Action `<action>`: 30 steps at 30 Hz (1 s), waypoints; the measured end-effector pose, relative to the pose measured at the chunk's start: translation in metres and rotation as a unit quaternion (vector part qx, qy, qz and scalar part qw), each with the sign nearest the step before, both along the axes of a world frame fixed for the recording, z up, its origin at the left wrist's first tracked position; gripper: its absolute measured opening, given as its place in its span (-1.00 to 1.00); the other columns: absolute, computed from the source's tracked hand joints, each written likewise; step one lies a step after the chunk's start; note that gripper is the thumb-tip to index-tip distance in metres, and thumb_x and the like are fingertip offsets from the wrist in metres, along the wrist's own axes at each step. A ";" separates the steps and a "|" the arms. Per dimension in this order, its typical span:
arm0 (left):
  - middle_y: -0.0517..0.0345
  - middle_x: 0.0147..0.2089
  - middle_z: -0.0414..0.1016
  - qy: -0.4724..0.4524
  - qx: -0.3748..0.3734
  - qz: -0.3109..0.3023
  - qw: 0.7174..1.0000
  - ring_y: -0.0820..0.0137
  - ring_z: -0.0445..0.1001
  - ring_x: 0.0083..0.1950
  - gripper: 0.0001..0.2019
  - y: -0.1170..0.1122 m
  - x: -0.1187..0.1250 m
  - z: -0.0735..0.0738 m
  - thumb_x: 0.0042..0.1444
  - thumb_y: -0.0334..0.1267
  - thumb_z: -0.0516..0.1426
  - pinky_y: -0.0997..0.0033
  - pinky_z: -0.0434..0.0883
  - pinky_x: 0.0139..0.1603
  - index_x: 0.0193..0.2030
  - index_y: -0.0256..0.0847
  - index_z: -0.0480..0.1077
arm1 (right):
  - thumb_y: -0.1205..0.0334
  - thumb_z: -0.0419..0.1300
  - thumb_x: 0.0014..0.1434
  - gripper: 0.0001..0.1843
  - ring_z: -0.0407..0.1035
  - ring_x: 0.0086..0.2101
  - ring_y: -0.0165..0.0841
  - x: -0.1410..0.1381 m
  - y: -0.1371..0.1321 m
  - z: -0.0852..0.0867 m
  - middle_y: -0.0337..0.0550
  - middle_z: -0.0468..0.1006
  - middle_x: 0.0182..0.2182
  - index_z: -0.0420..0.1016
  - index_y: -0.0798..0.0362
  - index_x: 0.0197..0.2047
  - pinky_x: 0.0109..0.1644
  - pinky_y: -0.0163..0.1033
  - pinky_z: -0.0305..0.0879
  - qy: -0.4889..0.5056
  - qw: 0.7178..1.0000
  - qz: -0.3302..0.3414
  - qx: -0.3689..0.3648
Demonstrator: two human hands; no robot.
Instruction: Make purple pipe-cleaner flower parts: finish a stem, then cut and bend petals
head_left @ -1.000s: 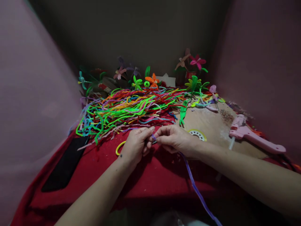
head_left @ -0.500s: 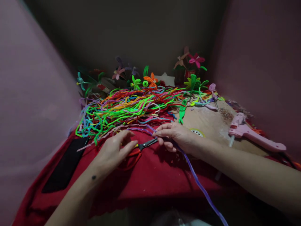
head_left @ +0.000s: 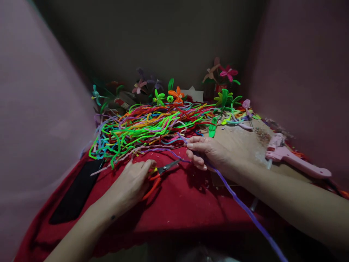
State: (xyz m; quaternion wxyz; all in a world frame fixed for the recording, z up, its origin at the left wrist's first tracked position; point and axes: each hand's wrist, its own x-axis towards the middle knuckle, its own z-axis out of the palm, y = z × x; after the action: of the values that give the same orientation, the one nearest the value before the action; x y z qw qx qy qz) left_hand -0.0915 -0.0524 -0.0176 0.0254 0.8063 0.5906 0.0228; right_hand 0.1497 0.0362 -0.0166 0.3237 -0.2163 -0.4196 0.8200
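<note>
The grip of the right hand (head_left: 205, 151) is closed in a pinch, thumb against fingers, on a fuzzy purple stem (head_left: 237, 198); a short end of it points out past the fingertips toward the far left, and the long part runs from under the hand to the near right, hanging over the edge of the red-covered table (head_left: 177, 213). The left hand (head_left: 133, 178) lies to the left, palm down, its fingers curled over the yellow and orange handles of the scissors (head_left: 168, 167); how tightly that grip is closed I cannot tell. The blades lie together and point right, toward the right hand. Another purple length (head_left: 159, 149) curves along the far side of the scissors, passing close to their tip. Beyond both hands spreads a heap of coloured fuzzy stems (head_left: 147, 125), with an orange flower (head_left: 177, 95) and a bright green flower (head_left: 159, 97) at its far side. To the right, a green leaf (head_left: 212, 128) lies on a tan board (head_left: 234, 140), and a pink glue gun (head_left: 297, 160) rests farther right. A flat black object (head_left: 76, 193) lies at the left, near the left forearm.
</note>
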 end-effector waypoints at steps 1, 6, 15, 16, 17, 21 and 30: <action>0.01 -0.24 0.49 0.004 0.018 0.005 1.000 0.26 0.44 -0.19 -0.75 -0.002 -0.003 0.000 0.10 -0.30 -0.02 0.30 0.30 -0.16 -0.07 -0.20 0.31 | 0.31 0.20 0.04 -0.86 0.11 -0.77 -0.61 0.000 0.000 -0.001 -0.32 0.46 -0.61 0.26 0.10 -0.38 -0.78 -0.51 0.07 0.002 1.000 0.001 0.000; -0.13 -0.06 0.45 0.043 0.066 0.018 0.997 0.19 0.43 -0.07 -0.61 -0.014 -0.007 0.001 0.16 -0.28 -0.08 0.24 0.36 -0.09 0.12 -0.28 0.24 | 0.29 0.18 0.06 -0.89 0.14 -0.78 -0.59 -0.002 0.001 -0.006 -0.29 0.48 -0.59 0.30 0.12 -0.36 -0.80 -0.48 0.08 0.003 1.000 0.010 0.011; -0.21 -0.16 0.47 0.168 0.042 0.048 0.984 0.13 0.47 -0.20 -0.54 -0.018 0.007 0.014 0.12 -0.43 -0.13 0.15 0.41 -0.22 0.16 -0.40 0.25 | 0.29 0.19 0.04 -0.86 0.15 -0.78 -0.59 -0.001 0.000 -0.005 -0.31 0.49 -0.60 0.28 0.10 -0.34 -0.78 -0.49 0.09 0.003 1.000 -0.002 0.014; -0.21 -0.11 0.46 0.152 0.056 0.049 0.986 0.13 0.47 -0.15 -0.53 -0.018 0.007 0.015 0.12 -0.42 -0.12 0.16 0.41 -0.18 0.18 -0.39 0.23 | 0.29 0.19 0.04 -0.86 0.16 -0.78 -0.58 -0.001 0.000 -0.005 -0.31 0.49 -0.60 0.28 0.10 -0.34 -0.78 -0.49 0.10 0.001 1.000 -0.002 0.015; -0.21 -0.05 0.45 0.134 0.069 0.045 0.988 0.14 0.46 -0.09 -0.53 -0.018 0.007 0.014 0.12 -0.42 -0.11 0.18 0.41 -0.13 0.20 -0.38 0.20 | 0.28 0.19 0.04 -0.86 0.16 -0.78 -0.58 -0.002 0.000 -0.005 -0.30 0.50 -0.59 0.28 0.10 -0.34 -0.79 -0.49 0.10 -0.001 1.000 -0.002 0.017; -0.18 0.08 0.42 0.106 0.123 0.009 0.987 0.21 0.44 0.02 -0.53 -0.020 0.014 0.011 0.12 -0.44 -0.09 0.25 0.39 0.00 0.21 -0.36 0.17 | 0.28 0.17 0.05 -0.88 0.17 -0.78 -0.56 -0.003 -0.002 -0.005 -0.27 0.51 -0.59 0.28 0.11 -0.36 -0.80 -0.47 0.13 -0.007 0.999 0.001 0.032; -0.21 -0.07 0.51 0.180 0.166 0.006 0.970 0.17 0.52 -0.17 -0.52 -0.020 0.028 0.010 0.09 -0.49 -0.05 0.28 0.46 -0.24 0.19 -0.39 0.22 | 0.32 0.16 0.05 -0.90 0.18 -0.77 -0.56 -0.001 -0.010 0.003 -0.27 0.49 -0.60 0.29 0.12 -0.34 -0.79 -0.47 0.15 -0.031 0.999 -0.008 0.042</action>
State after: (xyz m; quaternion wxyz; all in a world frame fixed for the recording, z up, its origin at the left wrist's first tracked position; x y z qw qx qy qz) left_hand -0.0637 -0.0724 -0.0078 -0.2156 0.7866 0.5781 -0.0253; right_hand 0.1485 0.0266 -0.0137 0.3261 -0.2314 -0.4617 0.7918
